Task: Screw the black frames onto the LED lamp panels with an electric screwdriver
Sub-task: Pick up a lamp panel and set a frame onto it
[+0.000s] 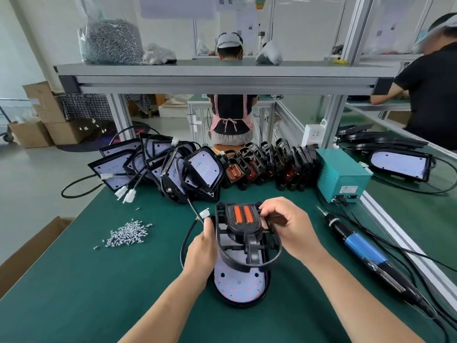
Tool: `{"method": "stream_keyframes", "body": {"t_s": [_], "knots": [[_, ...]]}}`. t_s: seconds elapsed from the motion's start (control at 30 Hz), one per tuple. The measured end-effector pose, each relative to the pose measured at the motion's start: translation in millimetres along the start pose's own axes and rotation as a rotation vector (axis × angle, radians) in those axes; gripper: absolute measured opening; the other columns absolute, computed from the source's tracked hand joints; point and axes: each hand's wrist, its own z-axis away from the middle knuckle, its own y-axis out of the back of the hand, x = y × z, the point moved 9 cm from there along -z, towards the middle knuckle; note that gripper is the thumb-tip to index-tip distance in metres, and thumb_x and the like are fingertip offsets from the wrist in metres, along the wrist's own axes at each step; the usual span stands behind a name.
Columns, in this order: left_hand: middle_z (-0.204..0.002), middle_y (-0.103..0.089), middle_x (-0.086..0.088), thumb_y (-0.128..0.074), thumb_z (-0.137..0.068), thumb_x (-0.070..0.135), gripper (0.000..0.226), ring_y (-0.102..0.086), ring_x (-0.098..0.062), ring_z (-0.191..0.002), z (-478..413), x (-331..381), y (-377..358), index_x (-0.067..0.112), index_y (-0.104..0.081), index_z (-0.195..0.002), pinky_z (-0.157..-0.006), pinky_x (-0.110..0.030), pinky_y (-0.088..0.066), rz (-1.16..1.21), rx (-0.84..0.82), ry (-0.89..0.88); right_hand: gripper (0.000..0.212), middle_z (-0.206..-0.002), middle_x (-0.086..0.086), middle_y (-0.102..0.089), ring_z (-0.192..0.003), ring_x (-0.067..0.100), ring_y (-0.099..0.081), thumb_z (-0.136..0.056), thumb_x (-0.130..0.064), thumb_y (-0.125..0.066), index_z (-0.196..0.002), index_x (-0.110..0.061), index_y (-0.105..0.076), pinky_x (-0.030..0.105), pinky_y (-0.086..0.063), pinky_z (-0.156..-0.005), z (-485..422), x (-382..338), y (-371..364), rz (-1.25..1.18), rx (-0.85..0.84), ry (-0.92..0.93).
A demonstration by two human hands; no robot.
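A black frame (pixel 247 233) with two orange strips sits tilted over an LED lamp panel (pixel 239 283) lying on the green table (pixel 99 280) in front of me. My right hand (pixel 289 226) grips the frame's far right edge. My left hand (pixel 201 246) holds the frame's left side, beside the panel's cable and white connector (pixel 204 214). The electric screwdriver (pixel 363 251), blue and black, lies untouched on the table to the right. A pile of loose screws (pixel 128 233) lies to the left.
Several LED panels (pixel 158 164) with cables are stacked behind, next to a row of black frames (pixel 269 162). A teal power box (pixel 342 174) stands at right. A bag of screws (pixel 111 38) rests on the shelf. Two people work beyond. A cardboard box (pixel 32 251) sits lower left.
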Motion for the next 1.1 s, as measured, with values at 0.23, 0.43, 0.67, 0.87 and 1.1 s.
{"method": "stream_keyframes", "body": {"t_s": [0.23, 0.43, 0.67, 0.87, 1.1], "knots": [[-0.106, -0.071, 0.003, -0.015, -0.084, 0.089, 0.093, -0.062, -0.011, -0.089, 9, -14, -4, 0.019, -0.071, -0.107, -0.082, -0.033, -0.045, 0.291, -0.026, 0.22, 0.034, -0.104, -0.005, -0.07, -0.102, 0.012, -0.067, -0.077, 0.021, -0.068, -0.088, -0.011, -0.073, 0.023, -0.05, -0.094, 12, 5, -10, 0.242, -0.094, 0.092], [-0.119, -0.068, 0.003, -0.039, -0.083, 0.081, 0.074, -0.062, -0.02, -0.112, 10, -8, -6, 0.022, -0.067, -0.116, -0.106, -0.042, -0.045, 0.244, -0.1, 0.151, 0.044, -0.11, 0.002, -0.074, -0.107, 0.018, -0.066, -0.074, 0.022, -0.055, -0.096, -0.007, -0.08, 0.014, -0.042, -0.102, 22, 5, -21, 0.445, -0.114, 0.1], [-0.107, -0.074, 0.003, -0.069, -0.089, 0.051, 0.034, -0.069, -0.017, -0.102, 7, -10, -9, 0.021, -0.068, -0.105, -0.097, -0.042, -0.054, 0.23, -0.118, 0.094, 0.033, -0.118, 0.0, -0.065, -0.113, 0.016, -0.056, -0.086, 0.011, -0.06, -0.108, -0.007, -0.075, 0.017, -0.037, -0.103, 38, 13, -20, 0.373, 0.009, -0.052], [-0.099, -0.075, -0.001, -0.068, -0.089, 0.05, 0.035, -0.071, -0.02, -0.094, 6, -3, -8, 0.016, -0.068, -0.099, -0.091, -0.046, -0.056, 0.201, -0.03, 0.038, 0.062, -0.145, -0.017, -0.036, -0.135, -0.016, -0.029, -0.094, -0.03, -0.07, -0.149, -0.033, -0.042, 0.003, -0.023, -0.106, 59, 33, -35, 0.128, -0.109, -0.31], [-0.082, -0.063, -0.001, -0.053, -0.09, 0.065, 0.052, -0.059, -0.02, -0.076, -6, 8, -10, 0.014, -0.053, -0.081, -0.067, -0.038, -0.046, -0.12, 0.001, 0.024, 0.052, -0.152, -0.02, -0.023, -0.121, -0.041, -0.005, -0.097, -0.036, -0.065, -0.141, -0.054, -0.043, -0.008, -0.009, -0.097, 61, 38, -46, 0.115, -0.187, -0.321]]}}
